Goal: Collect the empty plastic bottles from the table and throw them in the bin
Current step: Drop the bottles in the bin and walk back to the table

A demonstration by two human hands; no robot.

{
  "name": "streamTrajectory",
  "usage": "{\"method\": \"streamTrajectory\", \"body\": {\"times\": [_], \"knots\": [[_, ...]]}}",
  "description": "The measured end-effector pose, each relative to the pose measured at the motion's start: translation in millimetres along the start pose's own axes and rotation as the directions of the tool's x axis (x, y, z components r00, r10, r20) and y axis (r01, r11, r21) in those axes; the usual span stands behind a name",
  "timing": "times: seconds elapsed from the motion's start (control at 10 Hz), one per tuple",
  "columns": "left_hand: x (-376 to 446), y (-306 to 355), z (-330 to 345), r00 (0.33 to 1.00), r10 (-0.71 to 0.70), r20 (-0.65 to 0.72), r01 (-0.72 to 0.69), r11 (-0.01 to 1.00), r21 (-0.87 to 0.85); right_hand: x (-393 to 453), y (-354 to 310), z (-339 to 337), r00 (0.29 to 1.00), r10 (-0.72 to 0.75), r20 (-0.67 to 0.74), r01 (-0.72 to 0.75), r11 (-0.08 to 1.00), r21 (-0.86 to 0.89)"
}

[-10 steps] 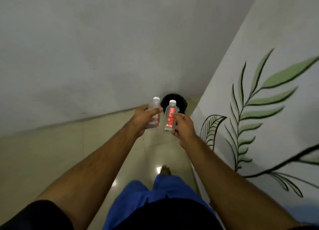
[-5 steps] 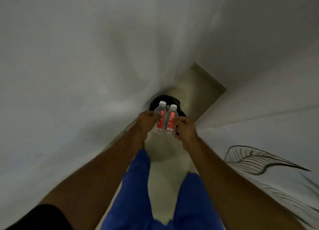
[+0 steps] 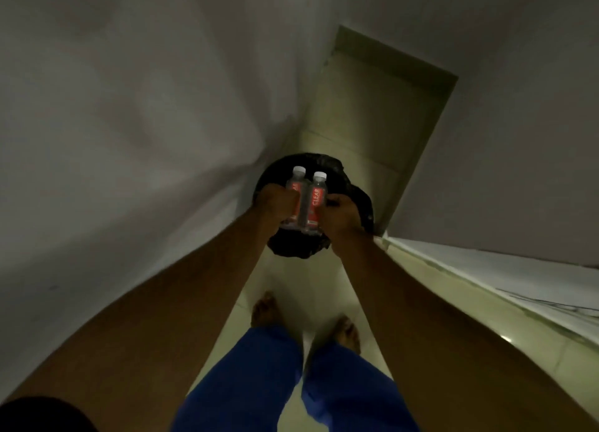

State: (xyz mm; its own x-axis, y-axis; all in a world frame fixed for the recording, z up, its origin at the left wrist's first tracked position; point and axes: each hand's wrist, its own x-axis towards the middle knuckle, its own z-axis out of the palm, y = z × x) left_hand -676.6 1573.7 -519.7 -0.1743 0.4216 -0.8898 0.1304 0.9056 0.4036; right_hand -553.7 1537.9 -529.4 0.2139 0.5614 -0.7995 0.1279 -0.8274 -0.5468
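a view from a head-worn camera, looking down a person's two bare outstretched arms in a dim, narrow corridor. the left hand [image 3: 275, 201] is closed around one small clear plastic bottle [image 3: 295, 198] with a white cap and red label. the right hand [image 3: 340, 212] is closed around a second matching bottle [image 3: 316, 201]. the two bottles are pressed side by side, touching, between the hands. both stand roughly upright as held, caps pointing away from the person, long axes running along the line of the arms.

directly beneath and beyond the bottles sits a round bin lined with a black bag [image 3: 356, 198], on the pale tiled floor [image 3: 372, 113]. the bin's dark opening shows on all sides of the bottles, so they appear to hover over its mouth. both hands look equally near to it, and how high they are above the rim cannot be told.

both arms are extended almost straight and converge at the bin. the person's bare feet [image 3: 265, 310] stand just short of it, in blue trousers. grey walls close in on the left and right.

judging by this, the bottles only need releasing to fall in.
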Motion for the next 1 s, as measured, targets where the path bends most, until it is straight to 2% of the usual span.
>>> {"method": "streamTrajectory", "body": {"times": [0.1,0.2,0.3,0.5,0.6,0.7,0.8,0.9,1.0], "knots": [[34,-18,19,0.984,0.17,-0.058,-0.161,0.979,0.127,13,9,2,0.999,-0.034,-0.02,0.033,0.997,-0.068],[19,-23,18,0.957,0.29,-0.017,-0.273,0.919,0.283,-1,12,-5,0.999,0.009,-0.053,-0.006,0.999,0.044],[-17,-19,10,0.928,0.373,0.01,-0.353,0.869,0.346,-38,-1,-15,1.0,0.021,-0.016,-0.019,0.99,0.138],[-169,33,-10,0.898,0.438,0.029,-0.423,0.847,0.322,-151,-65,-60,0.998,0.019,-0.062,0.002,0.945,0.327],[-259,61,-20,0.883,0.463,0.078,-0.464,0.835,0.297,-233,-103,-91,0.992,-0.023,-0.128,0.069,0.927,0.368],[-348,74,-24,0.833,0.513,0.207,-0.553,0.765,0.33,-322,-118,-126,0.987,-0.018,-0.162,0.091,0.887,0.452],[-439,71,-18,0.79,0.51,0.34,-0.612,0.69,0.387,-420,-111,-168,0.964,0.011,-0.267,0.141,0.829,0.542],[-523,54,-4,0.742,0.452,0.495,-0.657,0.64,0.4,-511,-90,-199,0.923,0.056,-0.38,0.215,0.745,0.632],[-595,16,17,0.579,0.389,0.717,-0.793,0.473,0.385,-599,-44,-217,0.864,0.113,-0.491,0.309,0.651,0.693]]}}
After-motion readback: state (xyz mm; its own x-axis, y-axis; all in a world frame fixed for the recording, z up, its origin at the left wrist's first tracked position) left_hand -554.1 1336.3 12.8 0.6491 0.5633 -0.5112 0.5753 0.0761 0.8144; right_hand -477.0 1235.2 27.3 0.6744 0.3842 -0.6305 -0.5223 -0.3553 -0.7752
